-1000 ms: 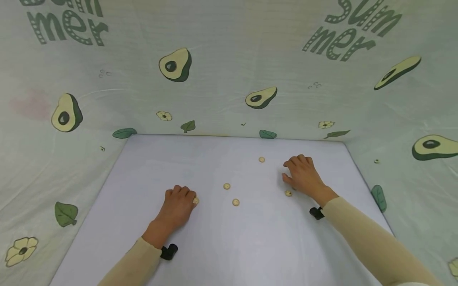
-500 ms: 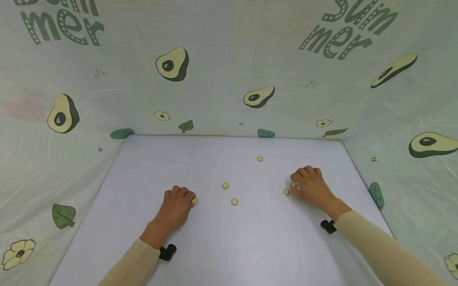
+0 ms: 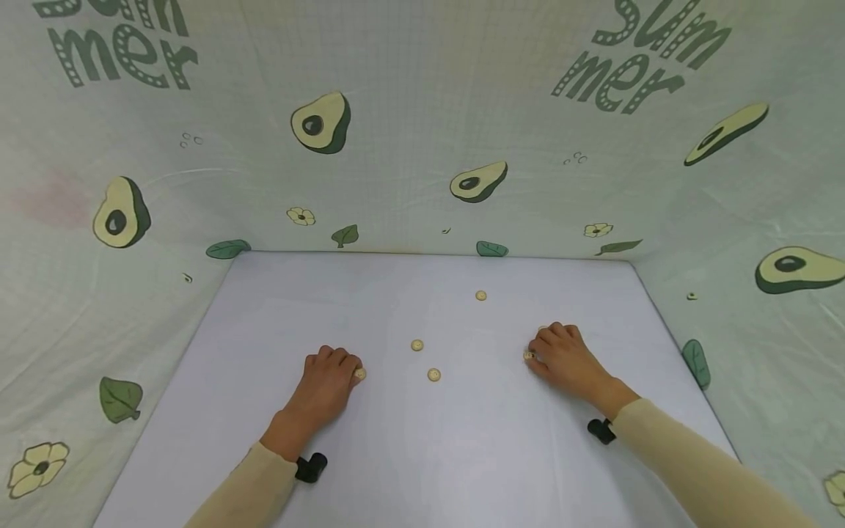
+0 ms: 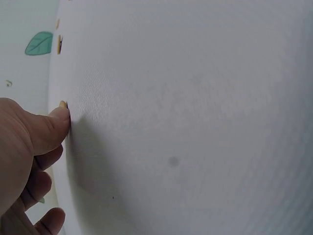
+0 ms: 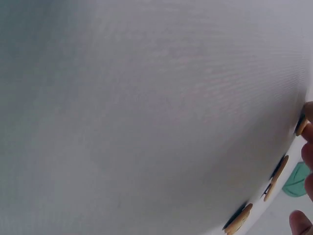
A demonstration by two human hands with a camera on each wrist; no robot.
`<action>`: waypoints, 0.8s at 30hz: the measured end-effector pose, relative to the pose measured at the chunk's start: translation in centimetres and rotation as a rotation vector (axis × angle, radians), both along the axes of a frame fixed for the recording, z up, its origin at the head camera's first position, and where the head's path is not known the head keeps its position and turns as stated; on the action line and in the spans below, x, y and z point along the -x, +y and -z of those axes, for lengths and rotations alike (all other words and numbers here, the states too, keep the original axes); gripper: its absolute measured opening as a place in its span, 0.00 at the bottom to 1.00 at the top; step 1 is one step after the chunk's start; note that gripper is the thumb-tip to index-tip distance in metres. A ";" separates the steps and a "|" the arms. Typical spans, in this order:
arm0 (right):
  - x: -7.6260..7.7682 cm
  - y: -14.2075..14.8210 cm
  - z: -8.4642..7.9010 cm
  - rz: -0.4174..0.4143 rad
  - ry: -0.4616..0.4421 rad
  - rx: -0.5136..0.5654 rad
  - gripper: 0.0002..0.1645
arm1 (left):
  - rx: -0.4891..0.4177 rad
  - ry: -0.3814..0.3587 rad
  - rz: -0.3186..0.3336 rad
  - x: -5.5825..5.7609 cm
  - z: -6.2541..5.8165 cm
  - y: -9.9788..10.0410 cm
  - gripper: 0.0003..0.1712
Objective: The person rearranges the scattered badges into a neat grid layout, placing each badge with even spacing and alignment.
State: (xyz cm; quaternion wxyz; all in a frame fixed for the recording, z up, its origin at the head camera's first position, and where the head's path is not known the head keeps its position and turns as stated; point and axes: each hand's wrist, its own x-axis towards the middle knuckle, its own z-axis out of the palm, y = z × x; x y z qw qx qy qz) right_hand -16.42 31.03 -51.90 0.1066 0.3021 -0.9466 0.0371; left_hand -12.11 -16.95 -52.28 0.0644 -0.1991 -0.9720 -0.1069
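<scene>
Moved: since half a second ago the right hand (image 3: 564, 359) has come slightly nearer the person, its fingertips now at the right-hand disc (image 3: 529, 355), which lay just outside the thumb; the left hand (image 3: 323, 385) has hardly shifted.
Right-hand disc: on the tabletop's right half, poking out at the fingertips; thumb and curled fingers appear to pinch it, though the right wrist view crops the grip.
Left-hand disc (image 3: 359, 374): on the left half, pinched by the thumb at its rim, the other fingers curled behind.
Partly hidden disc (image 3: 543, 329): a pale sliver just beyond the right fingers; whether they touch it I cannot tell.
Loose discs: the near disc (image 3: 433, 375) and middle disc (image 3: 417, 345) lie close together between the hands; the far disc (image 3: 481, 295) sits farther back.
Step in hand: probably taking hold of one disc per hand; neither looks lifted clear.
Next move: would seem to call for a firm pinch on each rim, the right hand minding the neighbouring sliver.
Disc count: six, sliver included; two at fingertips, three loose.
Other counts: two hands, two black wrist devices (image 3: 311, 466), one white tabletop (image 3: 396, 455).
Cloth backdrop (image 3: 396, 73): five large avocado prints, "summer" lettered twice.
</scene>
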 end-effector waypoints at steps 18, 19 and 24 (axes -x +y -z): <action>0.3 0.3 0.4 -0.003 -0.003 0.025 0.12 | -0.006 -0.025 -0.014 0.0 0.1 0.0 0.11; 0.3 0.4 0.4 0.000 -0.003 0.024 0.12 | -0.009 -0.026 -0.014 0.0 0.1 0.0 0.10; 0.5 0.7 0.3 0.006 -0.061 0.051 0.13 | -0.014 -0.033 -0.019 0.0 0.2 0.1 0.10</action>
